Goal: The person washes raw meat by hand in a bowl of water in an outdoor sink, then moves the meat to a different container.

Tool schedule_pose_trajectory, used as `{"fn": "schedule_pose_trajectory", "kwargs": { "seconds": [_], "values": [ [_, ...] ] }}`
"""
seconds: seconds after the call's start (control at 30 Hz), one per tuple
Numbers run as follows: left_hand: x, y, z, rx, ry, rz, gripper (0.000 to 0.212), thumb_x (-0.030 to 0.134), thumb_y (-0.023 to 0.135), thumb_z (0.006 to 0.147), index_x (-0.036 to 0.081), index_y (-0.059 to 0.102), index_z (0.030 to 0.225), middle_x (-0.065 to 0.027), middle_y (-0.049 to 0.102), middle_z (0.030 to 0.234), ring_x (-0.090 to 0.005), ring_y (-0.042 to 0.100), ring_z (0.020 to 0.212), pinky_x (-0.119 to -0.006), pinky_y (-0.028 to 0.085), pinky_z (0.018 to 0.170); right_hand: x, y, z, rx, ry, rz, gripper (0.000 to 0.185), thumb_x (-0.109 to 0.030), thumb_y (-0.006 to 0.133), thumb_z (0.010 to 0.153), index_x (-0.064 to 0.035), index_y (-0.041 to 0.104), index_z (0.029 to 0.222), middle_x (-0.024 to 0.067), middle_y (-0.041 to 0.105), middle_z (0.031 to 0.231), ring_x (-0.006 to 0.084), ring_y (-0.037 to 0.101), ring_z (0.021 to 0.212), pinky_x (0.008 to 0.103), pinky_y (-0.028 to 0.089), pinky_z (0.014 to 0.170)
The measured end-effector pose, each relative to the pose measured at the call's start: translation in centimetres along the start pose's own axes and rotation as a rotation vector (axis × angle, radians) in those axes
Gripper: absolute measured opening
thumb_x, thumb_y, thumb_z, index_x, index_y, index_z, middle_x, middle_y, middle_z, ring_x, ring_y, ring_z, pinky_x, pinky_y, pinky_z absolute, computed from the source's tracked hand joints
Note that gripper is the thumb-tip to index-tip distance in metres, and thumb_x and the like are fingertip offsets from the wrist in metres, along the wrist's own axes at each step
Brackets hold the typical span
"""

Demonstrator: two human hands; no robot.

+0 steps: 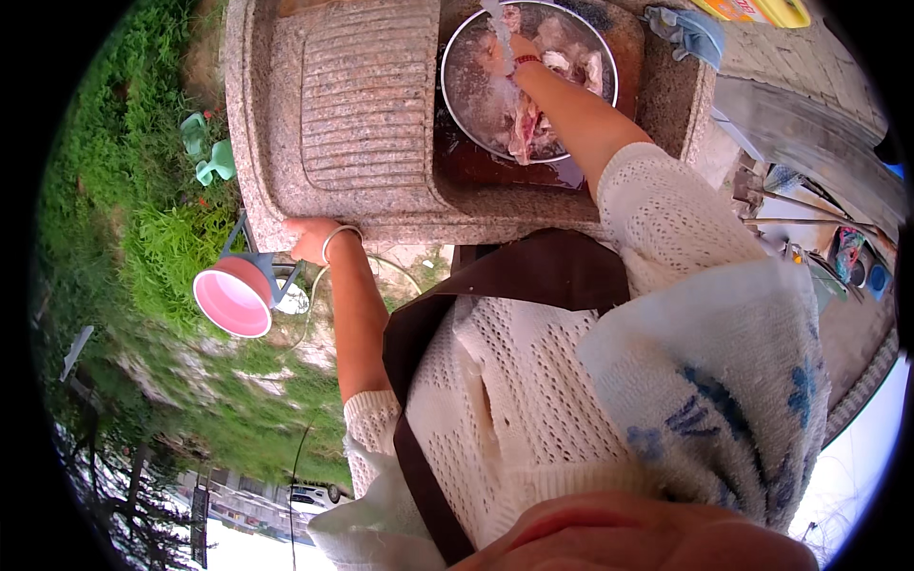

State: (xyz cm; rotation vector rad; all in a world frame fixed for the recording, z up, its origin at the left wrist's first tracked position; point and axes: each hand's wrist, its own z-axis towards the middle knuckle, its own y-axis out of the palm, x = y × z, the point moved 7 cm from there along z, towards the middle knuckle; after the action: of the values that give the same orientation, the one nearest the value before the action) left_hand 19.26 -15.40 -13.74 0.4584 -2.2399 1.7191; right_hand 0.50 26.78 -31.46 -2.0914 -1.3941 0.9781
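A round metal basin [465,107] stands in the basin of a speckled stone sink [335,203]. It holds water and pieces of raw meat [523,132], some with bone. My right hand [505,56], with a red beaded bracelet at the wrist, is down among the meat and water, under a falling stream of water [498,28]. Splashing hides its fingers, so whether they grip a piece cannot be told. My left hand [311,239], wearing a pale bangle, rests on the sink's near left corner, its fingertips over the edge.
Left of the metal basin is the sink's ribbed washboard [368,107]. A blue-grey cloth [687,34] hangs over the far right rim, near a yellow container [775,11]. A pink plastic basin [234,296] is beside the sink's left corner, with a hose [314,300] on the ground.
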Motion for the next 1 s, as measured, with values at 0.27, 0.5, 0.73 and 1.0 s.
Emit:
{"fn": "schedule_pose_trajectory", "kwargs": {
  "seconds": [0.27, 0.5, 0.73, 1.0],
  "values": [
    [-0.8, 0.0, 1.3, 0.024, -0.014, -0.013, 0.077, 0.056, 0.039, 0.088, -0.013, 0.033, 0.121, -0.0346, 0.054, 0.106, -0.047, 0.055, 0.099, -0.053, 0.046, 0.083, -2.1, -1.9, -16.9, 0.192, -0.527, -0.38, 0.076, -0.02, 0.071, 0.067, -0.0109, 0.037, 0.134, 0.0202, 0.02, 0.144, 0.0365, 0.029, 0.13, 0.0421, 0.027, 0.107],
    [0.4, -0.6, -0.5, 0.002, -0.024, 0.009, 0.074, 0.055, 0.037, 0.088, -0.012, 0.034, 0.12, -0.0343, 0.055, 0.104, -0.0464, 0.056, 0.097, -0.053, 0.046, 0.081, -1.8, 1.3, -14.7, -0.039, -0.301, -0.611, 0.111, -0.022, 0.081, 0.058, -0.0223, 0.012, 0.144, 0.0254, 0.019, 0.143, 0.0371, 0.027, 0.132, 0.0496, 0.033, 0.101],
    [-0.5, 0.0, 1.1, 0.024, -0.027, 0.007, 0.073, 0.056, 0.039, 0.087, -0.011, 0.036, 0.118, -0.0318, 0.056, 0.102, -0.045, 0.057, 0.096, -0.052, 0.048, 0.08, -3.2, 0.1, -11.0, -0.022, -0.058, -0.308, 0.1, -0.04, 0.077, 0.059, -0.0127, 0.023, 0.14, 0.0201, 0.061, 0.106, 0.0339, 0.06, 0.099, 0.0408, 0.048, 0.086],
    [-0.3, -0.1, 1.1, 0.039, 0.006, -0.012, 0.073, 0.055, 0.039, 0.088, -0.012, 0.037, 0.114, -0.0328, 0.057, 0.101, -0.0467, 0.058, 0.094, -0.053, 0.048, 0.081, 0.6, -3.5, -11.8, 0.335, -0.066, 0.312, 0.094, -0.035, 0.077, 0.059, -0.0139, 0.028, 0.137, 0.0211, 0.059, 0.111, 0.0336, 0.06, 0.099, 0.0389, 0.048, 0.084]
  ]
}}
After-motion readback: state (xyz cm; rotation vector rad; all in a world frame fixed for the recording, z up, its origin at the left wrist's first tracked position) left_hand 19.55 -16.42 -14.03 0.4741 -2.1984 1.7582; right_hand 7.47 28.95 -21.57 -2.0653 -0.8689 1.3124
